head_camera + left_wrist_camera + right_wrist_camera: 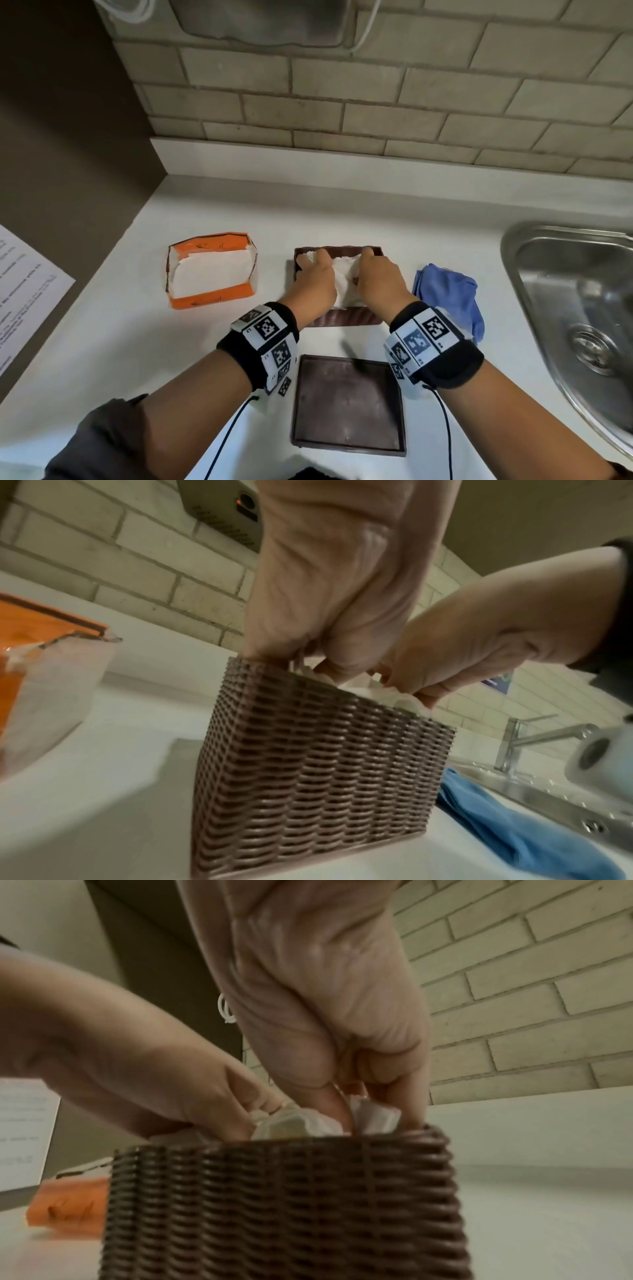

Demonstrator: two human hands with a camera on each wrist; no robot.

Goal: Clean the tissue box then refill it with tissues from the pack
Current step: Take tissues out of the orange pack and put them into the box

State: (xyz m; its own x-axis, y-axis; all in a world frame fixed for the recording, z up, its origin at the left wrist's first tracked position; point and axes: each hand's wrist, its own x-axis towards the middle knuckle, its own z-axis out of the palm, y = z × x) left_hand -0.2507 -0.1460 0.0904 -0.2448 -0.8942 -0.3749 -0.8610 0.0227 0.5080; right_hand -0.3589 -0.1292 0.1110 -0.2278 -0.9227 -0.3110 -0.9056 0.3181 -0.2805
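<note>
The brown, basket-weave tissue box (342, 318) stands open on the white counter (212, 342), with a wad of crumpled white tissues (344, 277) in its mouth; the left hand (313, 279) and right hand (376, 279) both reach in, fingers curled around the tissues. Its flat square brown lid (347, 404) lies just in front, the torn-open orange tissue pack (210, 270), printing too blurred to read, to the left. A crumpled blue cloth (452, 294) lies right, beside the steel sink (568, 308); a printed sheet (24, 291) on the far left is illegible.
</note>
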